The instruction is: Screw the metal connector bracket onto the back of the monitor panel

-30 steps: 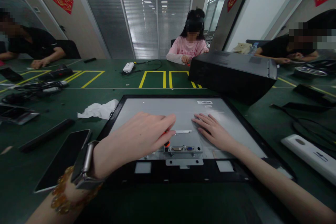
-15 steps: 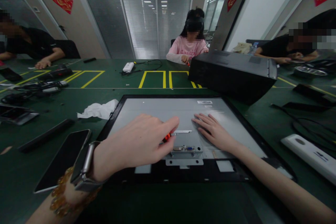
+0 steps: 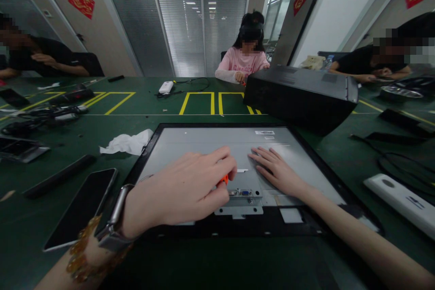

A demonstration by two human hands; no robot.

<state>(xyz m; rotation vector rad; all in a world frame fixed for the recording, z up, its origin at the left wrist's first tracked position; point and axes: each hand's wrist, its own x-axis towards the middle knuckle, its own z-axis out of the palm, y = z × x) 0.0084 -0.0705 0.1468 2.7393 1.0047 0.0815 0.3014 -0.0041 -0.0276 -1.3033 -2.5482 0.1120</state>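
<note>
Fingers of the left hand [image 3: 183, 186] pinch an orange screwdriver [image 3: 224, 179] just left of the ports [image 3: 240, 192]; right hand [image 3: 277, 170] lies flat, farther right.

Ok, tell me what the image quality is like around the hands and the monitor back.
Head view: even ceiling light, a wide lens that bows the table edges. The left hand, closed on an orange-handled screwdriver, looks sharp; the right hand lies flat on the grey monitor back, which shows soft sheen but no hard glare.

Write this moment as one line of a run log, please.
left hand: gripping orange screwdriver at port bracket | right hand: flat on monitor back panel | phone: left of monitor
</note>
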